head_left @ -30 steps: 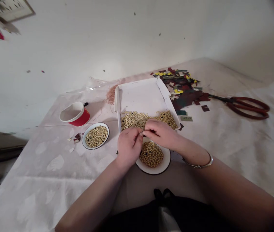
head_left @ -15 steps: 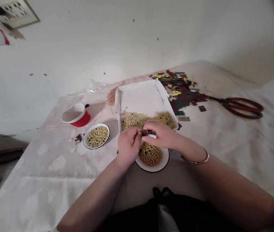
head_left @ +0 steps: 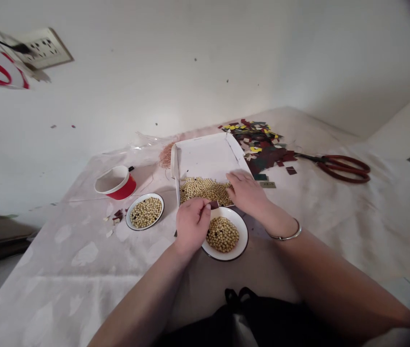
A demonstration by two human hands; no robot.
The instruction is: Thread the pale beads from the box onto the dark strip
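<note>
Between the thumb and fingers of my left hand [head_left: 193, 222] is a small dark red piece [head_left: 213, 205], just above the rim of a white bowl [head_left: 243, 237] of pale round beads [head_left: 223, 234]. My right hand [head_left: 246, 193] lies over the right part of the beads in a white box lid [head_left: 208, 154]. Its fingers are spread a little, and their tips touch the beads [head_left: 201, 189]; whether they pinch one is too small to tell. A bracelet [head_left: 288, 236] circles the right wrist.
A smaller bead bowl [head_left: 144, 212] and a red and white paper cup [head_left: 120, 185] stand at left. Coloured scraps [head_left: 266, 156] and red-handled scissors [head_left: 346, 168] lie at right. Pinkish thread [head_left: 166, 155] is beside the lid.
My right hand has parted from my left and moved up and right onto the beads in the lid. My left hand still holds the red piece. The view has shifted slightly.
</note>
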